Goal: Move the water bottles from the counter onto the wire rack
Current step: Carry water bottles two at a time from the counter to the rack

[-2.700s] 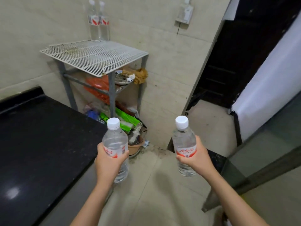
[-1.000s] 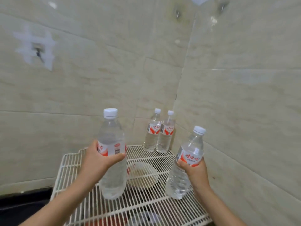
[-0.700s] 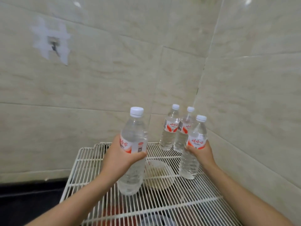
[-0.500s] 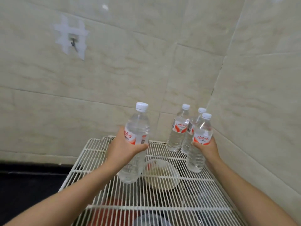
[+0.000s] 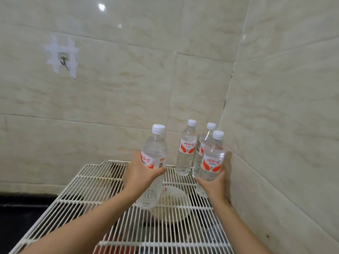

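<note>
My left hand (image 5: 140, 177) grips a clear water bottle (image 5: 154, 154) with a white cap and red label, upright over the middle of the white wire rack (image 5: 88, 187). My right hand (image 5: 213, 186) holds a second such bottle (image 5: 212, 156) by its lower half, close to the right wall at the rack's far right. Whether either held bottle touches the wires, I cannot tell. Two more bottles stand in the back corner: one (image 5: 187, 149) in plain view, the other (image 5: 201, 145) partly hidden behind the right-hand bottle.
Tiled walls close in the rack at the back and on the right. A pale bowl (image 5: 172, 206) shows through the wires on a lower shelf. The black counter (image 5: 20, 213) lies at the lower left. A taped hook (image 5: 63, 58) hangs on the wall.
I carried both bottles from beside the counter up to the rack. Over the last half second, the right-hand bottle moved in next to the corner pair and the left-hand one moved farther back.
</note>
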{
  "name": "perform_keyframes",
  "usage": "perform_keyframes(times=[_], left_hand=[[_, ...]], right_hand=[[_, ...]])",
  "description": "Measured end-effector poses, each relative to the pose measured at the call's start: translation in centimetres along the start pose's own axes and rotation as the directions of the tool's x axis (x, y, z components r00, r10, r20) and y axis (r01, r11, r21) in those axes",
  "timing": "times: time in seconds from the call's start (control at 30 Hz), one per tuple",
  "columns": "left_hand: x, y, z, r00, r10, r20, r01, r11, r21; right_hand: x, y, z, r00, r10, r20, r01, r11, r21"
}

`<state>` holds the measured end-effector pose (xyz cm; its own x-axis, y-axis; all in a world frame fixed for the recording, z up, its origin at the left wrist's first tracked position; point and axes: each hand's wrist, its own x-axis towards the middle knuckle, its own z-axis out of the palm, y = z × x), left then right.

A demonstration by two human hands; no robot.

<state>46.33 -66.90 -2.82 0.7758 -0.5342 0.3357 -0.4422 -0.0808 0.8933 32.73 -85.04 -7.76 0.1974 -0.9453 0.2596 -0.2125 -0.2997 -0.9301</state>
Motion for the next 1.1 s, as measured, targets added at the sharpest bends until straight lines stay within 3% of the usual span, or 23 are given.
perform_keyframes(times=[0.2, 0.37, 0.5, 0.63, 0.77, 0.83, 0.9, 0.97, 1.1], left_hand=[[0.2, 0.1, 5.1, 0.998, -0.028, -0.062, 0.028, 1.000, 0.007], [1.5, 1.1, 10.2, 0.997, -0.044, -0.069, 0.040, 0.998, -0.049], [2.5, 2.5, 13.7, 0.994, -0.067, -0.089, 0.059, 0.995, -0.086], [3.1, 2.5, 15.1, 0.990, -0.040, -0.136, 0.040, 0.999, -0.001], [3.4, 0.7, 14.3, 0.996, 0.088, 0.023, -0.088, 0.996, -0.017], [3.9, -0.4, 13.3, 0.974, 0.083, 0.208, -0.039, 0.978, -0.207], [4.5, -1.4, 12.2, 0.902, 0.052, 0.429, 0.076, 0.958, -0.277], [4.8, -2.2, 11.6, 0.831, 0.031, 0.555, 0.105, 0.972, -0.210], [3.9, -2.2, 12.2, 0.883, -0.013, 0.470, 0.114, 0.975, -0.188]], right_hand=[[-0.5, 0.4, -0.5, 1.000, 0.016, -0.002, -0.016, 0.993, -0.120], [0.1, 1.5, 0.0, 0.999, 0.002, 0.044, -0.003, 1.000, 0.016], [0.6, 2.0, 0.0, 0.999, -0.005, 0.042, 0.004, 1.000, 0.020], [1.4, 2.6, -0.5, 0.998, -0.010, 0.063, 0.005, 0.997, 0.082], [1.5, 2.7, -0.7, 0.994, -0.028, 0.103, 0.022, 0.998, 0.060], [1.4, 2.6, -0.6, 0.992, -0.033, 0.121, 0.025, 0.997, 0.066], [1.5, 2.4, -0.8, 0.991, -0.029, 0.132, 0.022, 0.998, 0.052], [1.6, 2.4, -1.0, 0.991, -0.032, 0.128, 0.028, 0.999, 0.034], [1.4, 2.2, -1.0, 0.990, -0.050, 0.131, 0.046, 0.998, 0.031]])
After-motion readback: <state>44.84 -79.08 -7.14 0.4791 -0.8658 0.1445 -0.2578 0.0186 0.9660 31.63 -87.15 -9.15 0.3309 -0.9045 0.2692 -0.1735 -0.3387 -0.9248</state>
